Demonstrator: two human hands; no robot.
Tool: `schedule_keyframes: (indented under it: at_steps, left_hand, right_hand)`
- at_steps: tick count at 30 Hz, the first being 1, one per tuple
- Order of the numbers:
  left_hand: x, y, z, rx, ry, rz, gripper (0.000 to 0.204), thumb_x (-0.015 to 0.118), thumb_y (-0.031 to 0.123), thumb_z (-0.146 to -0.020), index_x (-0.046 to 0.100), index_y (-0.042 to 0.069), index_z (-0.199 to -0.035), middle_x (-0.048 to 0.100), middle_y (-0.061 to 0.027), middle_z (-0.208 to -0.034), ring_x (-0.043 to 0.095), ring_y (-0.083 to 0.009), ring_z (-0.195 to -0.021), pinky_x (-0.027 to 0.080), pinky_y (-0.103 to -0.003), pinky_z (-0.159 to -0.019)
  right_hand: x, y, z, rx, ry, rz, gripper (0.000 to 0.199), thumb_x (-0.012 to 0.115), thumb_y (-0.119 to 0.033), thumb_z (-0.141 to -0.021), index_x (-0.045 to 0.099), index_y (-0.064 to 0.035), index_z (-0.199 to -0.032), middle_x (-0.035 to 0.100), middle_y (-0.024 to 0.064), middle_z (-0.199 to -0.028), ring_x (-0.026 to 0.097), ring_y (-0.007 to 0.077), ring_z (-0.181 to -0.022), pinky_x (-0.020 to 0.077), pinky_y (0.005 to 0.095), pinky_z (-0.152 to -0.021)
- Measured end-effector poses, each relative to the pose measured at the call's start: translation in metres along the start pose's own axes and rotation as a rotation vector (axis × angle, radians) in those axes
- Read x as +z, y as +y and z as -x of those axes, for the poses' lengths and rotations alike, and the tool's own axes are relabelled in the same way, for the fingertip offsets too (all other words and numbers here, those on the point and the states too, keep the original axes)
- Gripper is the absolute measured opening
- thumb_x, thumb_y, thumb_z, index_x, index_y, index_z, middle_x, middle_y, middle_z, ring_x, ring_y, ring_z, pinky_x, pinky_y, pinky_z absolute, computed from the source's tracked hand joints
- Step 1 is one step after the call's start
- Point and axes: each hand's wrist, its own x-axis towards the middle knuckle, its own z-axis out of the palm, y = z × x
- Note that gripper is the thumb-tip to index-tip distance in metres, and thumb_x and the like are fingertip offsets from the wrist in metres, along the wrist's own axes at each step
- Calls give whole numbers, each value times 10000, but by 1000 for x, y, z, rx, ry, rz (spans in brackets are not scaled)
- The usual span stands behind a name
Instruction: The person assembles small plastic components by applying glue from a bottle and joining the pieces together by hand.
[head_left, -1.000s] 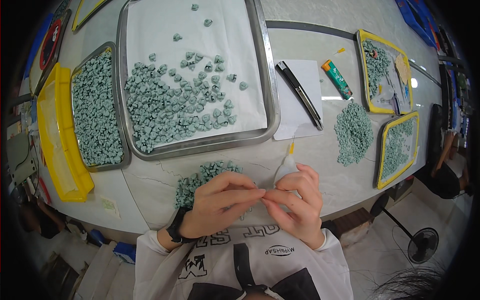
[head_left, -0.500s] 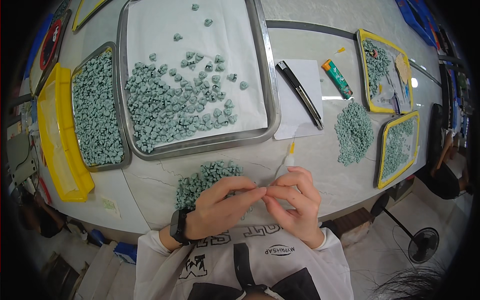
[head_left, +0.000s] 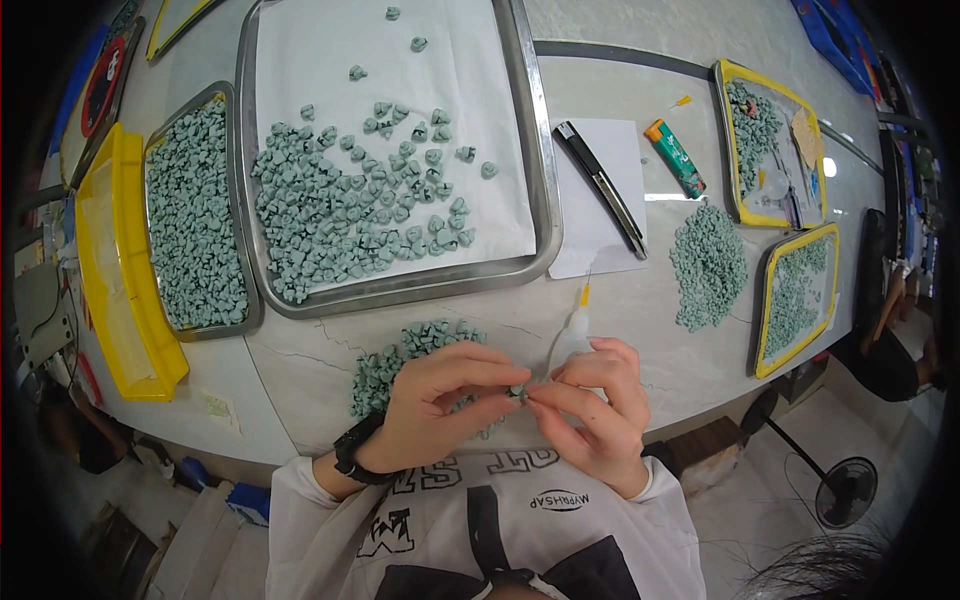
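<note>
Close in front of my body, my left hand (head_left: 445,395) pinches a small grey-green molded piece (head_left: 517,391) between thumb and fingertips. My right hand (head_left: 600,410) is also closed in a pinch, its fingertips meeting the right side of that piece. Whether they grip a smaller part there is hidden. A heap of similar grey-green pieces (head_left: 375,375) lies beside and partly behind my left hand. Just beyond my right hand is a white glue bottle (head_left: 578,325) with a yellow needle tip, its lower part partly covered by the fingers.
Ahead stands a large metal tray (head_left: 400,292) with scattered pieces on white paper. A full smaller tray (head_left: 232,130) and a yellow bin (head_left: 155,350) are left. Rightward lie a utility knife (head_left: 600,190), a green lighter (head_left: 675,160), a pile of tiny parts (head_left: 708,265) and yellow-rimmed trays (head_left: 735,195).
My fingertips have parted slightly, and the grey-green piece between them now shows. My left hand has turned a little, and my right hand has shifted slightly right.
</note>
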Motion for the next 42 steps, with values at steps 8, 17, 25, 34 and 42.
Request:
schedule_keyframes:
  at_steps: [8, 17, 25, 34, 42]
  left_hand:
    - [-1, -1, 0, -12, -10, 0, 285, 630, -133, -797, 680, -25, -1056, 626, -144, -1082, 622, -154, -894, 510, -249, -748]
    - [-2, -1, -1, 3, -36, 6, 265, 608, -135, -812, 684, -28, -1042, 629, -150, -1069, 624, -160, -892, 510, -246, -742]
    - [-1, -3, 0, -10, -20, 73, 255, 605, -137, -809, 684, -33, -1028, 630, -158, -1071, 628, -169, -898, 513, -254, -745]
    - [0, 2, -2, 7, -20, -27, 264, 602, -131, -813, 688, -17, -1035, 637, -149, -1057, 628, -153, -868, 512, -240, -706]
    - [-9, 10, -5, 46, -141, -173, 265, 651, -121, -790, 717, 16, -1006, 653, -118, -1009, 630, -148, -831, 501, -232, -663]
  right_hand:
    - [-2, -1, -2, -2, -26, 37, 275, 786, -25, -576, 717, -88, -835, 574, 6, -787, 575, 164, -723, 427, 426, -872]
    - [-3, 3, -3, 24, -35, -29, 260, 803, -44, -594, 701, -86, -829, 567, 13, -788, 570, 174, -715, 430, 436, -859]
    - [-3, 2, -4, 15, -39, -49, 259, 802, -37, -602, 703, -81, -837, 570, 16, -801, 575, 182, -730, 435, 417, -830]
    - [-1, 5, -4, 19, -17, -64, 249, 797, -27, -604, 692, -76, -825, 574, 28, -818, 568, 197, -730, 434, 408, -795]
    - [-6, 7, -5, -26, -67, -71, 246, 815, -95, -606, 690, -83, -819, 569, 20, -800, 557, 205, -726, 443, 405, -789]
